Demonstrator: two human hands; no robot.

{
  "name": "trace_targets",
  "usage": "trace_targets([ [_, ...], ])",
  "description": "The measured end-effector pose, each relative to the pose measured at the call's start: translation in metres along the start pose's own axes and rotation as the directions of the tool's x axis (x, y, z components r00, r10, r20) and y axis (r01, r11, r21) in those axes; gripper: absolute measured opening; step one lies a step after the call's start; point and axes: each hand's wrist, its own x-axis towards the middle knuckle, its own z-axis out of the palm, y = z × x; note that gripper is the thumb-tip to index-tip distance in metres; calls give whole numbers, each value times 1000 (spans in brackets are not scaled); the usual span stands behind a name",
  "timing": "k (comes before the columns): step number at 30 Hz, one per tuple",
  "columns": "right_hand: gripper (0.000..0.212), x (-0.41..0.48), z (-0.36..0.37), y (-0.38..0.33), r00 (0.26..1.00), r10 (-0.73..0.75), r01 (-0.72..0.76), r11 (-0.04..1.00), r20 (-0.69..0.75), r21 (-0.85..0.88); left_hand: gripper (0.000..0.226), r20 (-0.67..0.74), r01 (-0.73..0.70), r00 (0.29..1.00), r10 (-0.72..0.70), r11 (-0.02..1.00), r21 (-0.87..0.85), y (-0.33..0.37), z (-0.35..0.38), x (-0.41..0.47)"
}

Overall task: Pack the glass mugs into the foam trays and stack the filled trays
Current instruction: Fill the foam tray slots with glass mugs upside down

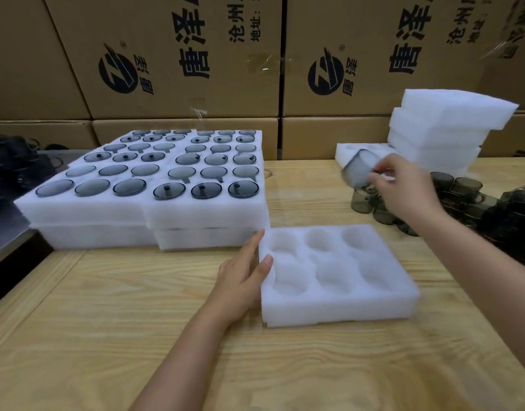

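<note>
Cardboard boxes (196, 54) stand beyond both hands. On the wooden table (107, 321), stacked filled trays (86, 209) sit just past the left hand (240, 280), which lies straight-fingered against the empty foam tray (338, 307), thumb on its rim. Spare trays (439, 129) rise behind the right hand (403, 185). Loose mugs (463, 185) cluster beneath it as it pinches one tilted mug (359, 169).

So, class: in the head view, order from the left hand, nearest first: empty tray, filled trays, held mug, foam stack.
1. Empty tray: touching the left hand.
2. Filled trays: past its fingertips.
3. Held mug: right hand, back right.
4. Foam stack: farther back, right.
</note>
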Motion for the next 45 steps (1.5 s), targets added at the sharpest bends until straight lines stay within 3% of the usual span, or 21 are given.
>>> trace_targets([
  [5, 12, -52, 20, -62, 945, -129, 70, 977, 300, 201, 71, 18, -34, 999, 35, 997, -66, 4, 0, -2],
  [10, 8, -72, 36, -73, 882, -148, 100, 987, 448, 130, 69, 5, -32, 999, 32, 996, -85, 0, 1, -1],
  [18, 8, -77, 38, -72, 842, -152, 244, 963, 518, -115, 52, 20, -92, 996, 91, 996, 17, -1, -1, 0],
  [23, 9, -74, 40, -74, 819, -152, 292, 941, 553, -173, 48, 12, -101, 995, 100, 994, 41, -2, 0, -1],
  [26, 11, -72, 38, -72, 805, -138, 276, 948, 578, -159, 51, -48, -122, 992, 120, 992, -36, 1, 2, -2],
  [29, 35, -63, 37, -68, 848, -114, 159, 986, 518, -43, 53, -147, -187, 971, 189, 982, 27, 9, 3, 1],
  [31, 47, -56, 43, -67, 885, -101, 91, 995, 454, 44, 59, -122, -207, 969, 213, 977, 59, 19, 3, 6],
  [34, 52, -47, 66, -69, 855, -72, 42, 997, 514, 70, 73, 7, -248, 967, 253, 942, 224, 29, 8, 16],
  [39, 50, -50, 106, -60, 739, 76, 100, 970, 669, -220, 67, 57, -210, 977, 204, 893, 397, 26, 12, 23],
  [42, 53, -57, 118, -51, 781, 113, 165, 912, 615, -377, 62, 113, -214, 977, 181, 838, 503, 24, 11, 26],
  [45, 53, -58, 120, -51, 806, 130, 162, 890, 578, -426, 64, 149, -214, 976, 156, 801, 560, 24, 11, 28],
])
